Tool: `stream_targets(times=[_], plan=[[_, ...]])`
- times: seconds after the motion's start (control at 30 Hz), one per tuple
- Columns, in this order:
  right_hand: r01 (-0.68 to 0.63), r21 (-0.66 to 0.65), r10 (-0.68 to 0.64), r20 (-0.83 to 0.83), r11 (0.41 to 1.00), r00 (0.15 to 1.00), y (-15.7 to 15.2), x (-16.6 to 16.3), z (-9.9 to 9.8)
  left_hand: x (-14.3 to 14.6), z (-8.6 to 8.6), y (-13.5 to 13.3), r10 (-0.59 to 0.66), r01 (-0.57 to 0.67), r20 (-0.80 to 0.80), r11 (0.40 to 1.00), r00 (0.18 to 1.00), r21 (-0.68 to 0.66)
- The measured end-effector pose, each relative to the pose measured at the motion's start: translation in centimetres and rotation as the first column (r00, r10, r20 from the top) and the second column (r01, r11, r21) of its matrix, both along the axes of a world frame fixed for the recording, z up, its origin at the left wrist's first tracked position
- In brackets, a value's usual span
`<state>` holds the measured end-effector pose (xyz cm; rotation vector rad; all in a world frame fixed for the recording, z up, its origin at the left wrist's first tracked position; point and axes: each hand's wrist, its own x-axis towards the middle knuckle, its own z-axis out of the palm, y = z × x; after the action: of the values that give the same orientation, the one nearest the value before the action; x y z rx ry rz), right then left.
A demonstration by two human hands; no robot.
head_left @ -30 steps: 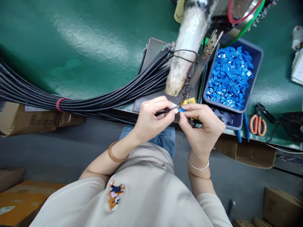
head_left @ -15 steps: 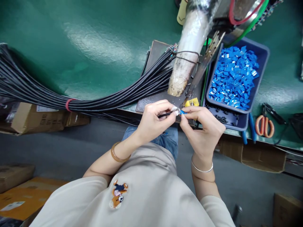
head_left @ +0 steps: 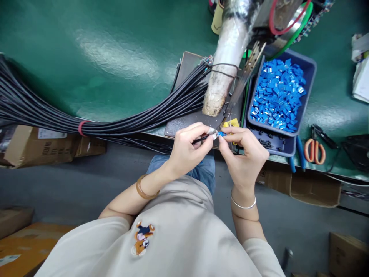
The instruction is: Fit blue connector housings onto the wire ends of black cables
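Between the thumb and fingers of my left hand [head_left: 191, 148] is a black cable [head_left: 201, 139], its end pointing right. White wrapping covers a fingertip and the thumb tip of that hand. My right hand [head_left: 243, 156] pinches a small blue connector [head_left: 221, 134] right at the cable's end. The two meet at the fingertips; whether the wires sit inside the connector is too small to tell. Just beyond the fingers, a soldering iron [head_left: 238, 92] slants down toward a yellow sponge [head_left: 232, 124], beside a white-wrapped tube [head_left: 221, 73].
A bundle of black cables [head_left: 129, 125] with a red tie lies across the left of the green bench [head_left: 109, 50]. At right stand a grey bin [head_left: 309, 80] of blue connectors and a lower tray [head_left: 281, 148] with small black parts. Orange-handled scissors [head_left: 314, 150] and blue-handled pliers [head_left: 300, 154] lie beside them.
The view has shifted slightly, so the bin and tools appear farther left. Both hands keep their pinch at the cable end, with the blue connector a little more visible.
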<state>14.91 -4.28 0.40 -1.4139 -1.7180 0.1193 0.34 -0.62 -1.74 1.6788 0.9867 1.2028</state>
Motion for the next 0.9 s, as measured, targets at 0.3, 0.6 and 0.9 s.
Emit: stream_targets(times=[0.3, 0.6, 0.9], plan=[[-0.005, 0.010, 0.005, 0.015, 1.000, 1.000, 0.3, -0.1, 0.8, -0.1, 0.2, 0.2, 0.038, -0.037, -0.010, 0.992, 0.999, 0.119], [-0.016, -0.006, 0.017, 0.033, 1.000, 0.999, 0.1, 0.0, 0.4, -0.1, 0.1, 0.1, 0.011, -0.011, -0.004, 0.998, 1.000, 0.064], [0.012, -0.062, -0.017, -0.070, 0.998, 0.997, -0.8, 1.0, 0.8, 0.0, -0.4, -0.8, 0.037, -0.030, -0.075, 0.995, 0.996, 0.096]])
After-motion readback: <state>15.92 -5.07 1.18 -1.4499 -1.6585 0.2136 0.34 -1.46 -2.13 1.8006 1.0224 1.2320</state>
